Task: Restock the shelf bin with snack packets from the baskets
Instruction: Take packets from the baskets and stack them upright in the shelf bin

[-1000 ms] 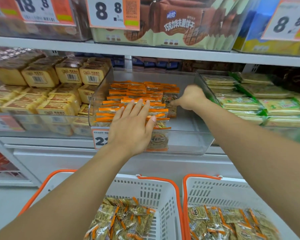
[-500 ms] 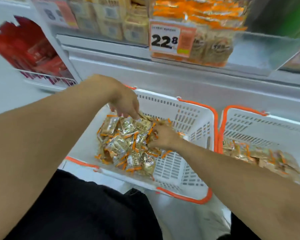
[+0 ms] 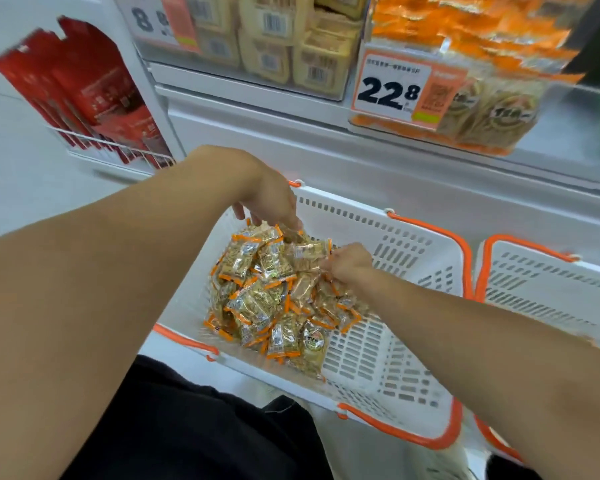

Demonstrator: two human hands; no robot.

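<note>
White slotted basket with bright orange rims, and a second basket beside it in the same white and orange. Snack packets glint gold with orange edges. Price tag: black digits on white, orange block, a green strip. Red packs on the left, yellow-tan packs above, black trousers below.

Bright, even light is filling the whole picture, and shadows are staying soft and faint. The top part is looking smeary: the price tag and the orange packs in the shelf bin are blurring. The wide lens is bending the edges, so the arms are looking huge.
</note>
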